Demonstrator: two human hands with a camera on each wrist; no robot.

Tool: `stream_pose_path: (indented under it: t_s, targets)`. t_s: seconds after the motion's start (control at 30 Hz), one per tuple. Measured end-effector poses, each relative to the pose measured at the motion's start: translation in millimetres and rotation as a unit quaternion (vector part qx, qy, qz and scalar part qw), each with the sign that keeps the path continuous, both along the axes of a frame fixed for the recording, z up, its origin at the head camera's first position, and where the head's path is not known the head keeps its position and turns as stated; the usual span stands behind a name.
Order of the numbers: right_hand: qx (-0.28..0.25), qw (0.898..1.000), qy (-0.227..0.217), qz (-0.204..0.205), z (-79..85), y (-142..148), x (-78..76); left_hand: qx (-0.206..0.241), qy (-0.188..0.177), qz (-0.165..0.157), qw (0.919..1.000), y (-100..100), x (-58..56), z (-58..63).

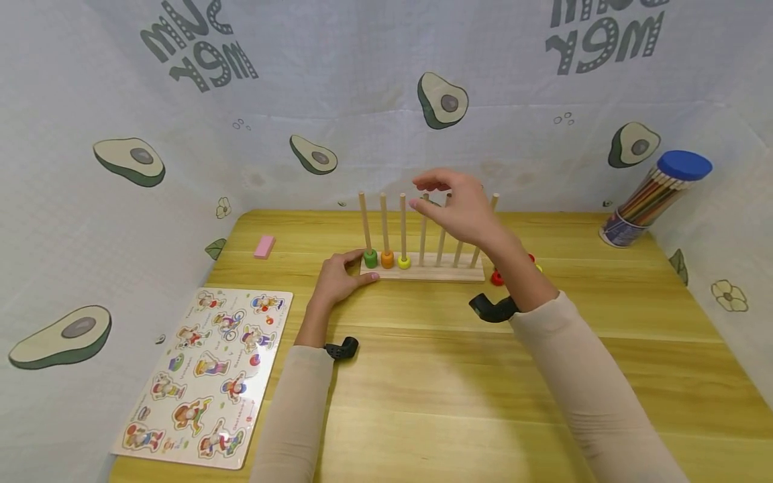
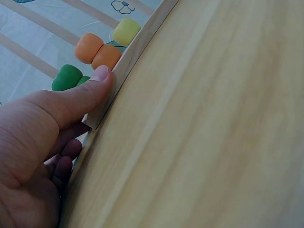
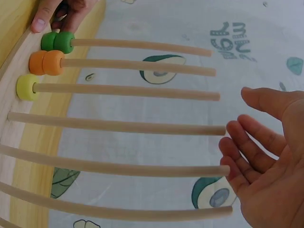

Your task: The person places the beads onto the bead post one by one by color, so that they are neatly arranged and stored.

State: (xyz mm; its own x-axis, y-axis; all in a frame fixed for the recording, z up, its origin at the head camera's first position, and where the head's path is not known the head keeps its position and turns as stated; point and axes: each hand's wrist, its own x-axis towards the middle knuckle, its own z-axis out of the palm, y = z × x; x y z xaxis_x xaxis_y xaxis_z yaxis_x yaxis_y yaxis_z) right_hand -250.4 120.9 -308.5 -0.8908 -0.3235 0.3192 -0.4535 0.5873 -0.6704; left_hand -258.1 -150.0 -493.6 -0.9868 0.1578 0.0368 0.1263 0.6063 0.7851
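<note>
A wooden peg rack (image 1: 443, 274) with a row of upright pegs stands toward the back of the table. Two green beads (image 3: 57, 42) sit at the foot of its leftmost peg, two orange beads (image 3: 46, 62) on the second and a single yellow bead (image 3: 27, 87) on the third. My left hand (image 1: 336, 278) grips the base's left end, thumb (image 2: 95, 81) along the front. Over the bare pegs my right hand (image 1: 464, 208) is raised, thumb and fingers apart, holding nothing. In the right wrist view its fingers (image 3: 249, 149) are close to the peg tops.
Red beads (image 1: 497, 278) and a bit of yellow lie right of the rack, partly hidden by my right forearm. A picture puzzle board (image 1: 208, 376) lies at front left, a pink block (image 1: 264, 247) behind it. A blue-lidded pencil tub (image 1: 655, 198) stands at back right.
</note>
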Motion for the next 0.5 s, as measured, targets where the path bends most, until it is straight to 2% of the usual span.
stream_pose_path:
  t_s: [0.2, 0.3, 0.5]
  targets:
    - [-0.037, 0.998, 0.044, -0.03, 1.0, 32, 16.5, 0.0, -0.002, 0.002, 1.0, 0, 0.4, -0.9]
    - [-0.055, 0.996, 0.049, -0.05, -1.4, 53, 26.0, -0.001, -0.003, 0.004, 1.0, 0, 0.6, -1.2]
    - [-0.034, 0.994, 0.043, -0.098, -16.8, 95, 40.0, 0.0, -0.005, 0.002, 1.0, 0, 0.5, -1.9]
